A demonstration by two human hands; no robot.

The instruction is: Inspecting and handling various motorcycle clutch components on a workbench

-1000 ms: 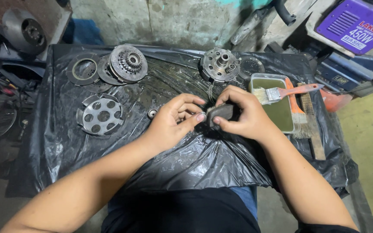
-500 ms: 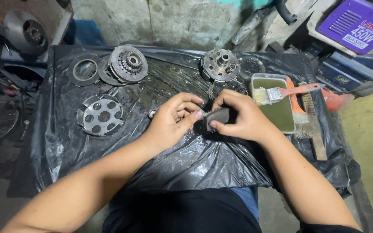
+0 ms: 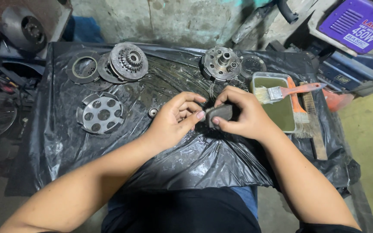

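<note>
Head view: right hand stayed pinched on a small dark gray block, thumb under, fingers over. Left hand curled half-closed, fingertips touching the block's left end, holding nothing else. Little shifted since a second ago. Paintbrush lay across tray right of fingers.

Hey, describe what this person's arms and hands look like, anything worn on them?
Both forearms are bare right up to the bottom edge of the picture; no sleeves show. The left hand and the right hand wear no gloves, and no rings, watch or bracelet are visible. The fingernails look short and unpainted. Whether the fingers carry grease is too hard to tell in this view.
</note>
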